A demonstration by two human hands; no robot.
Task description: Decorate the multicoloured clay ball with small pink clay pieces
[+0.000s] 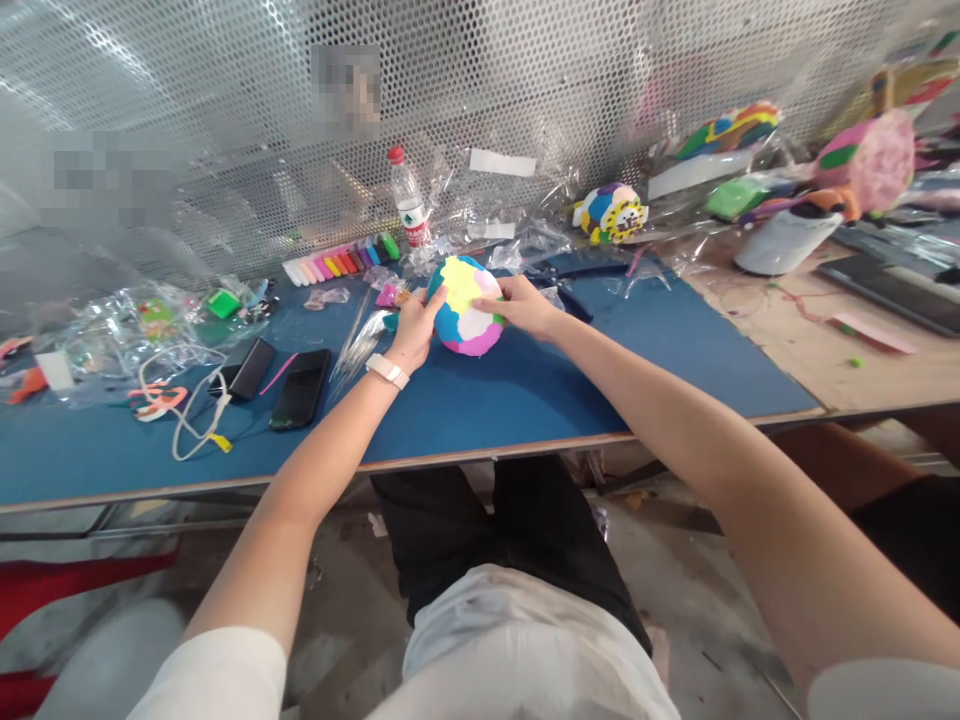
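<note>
A ball (466, 306) covered in patches of yellow, blue, pink and white clay rests on the blue table mat (525, 390). My left hand (415, 325) grips its left side with the fingers curled against it. My right hand (525, 304) presses on its right side, thumb and fingers pinched on the surface by a small green piece. A white band sits on my left wrist.
Two dark phones (300, 388) and a white cable (191, 420) lie at left. A row of coloured clay sticks (341, 263) and a water bottle (409, 208) stand behind the ball. Plastic wrap and finished clay figures (609, 212) crowd the back and right. A perforated metal screen backs the table.
</note>
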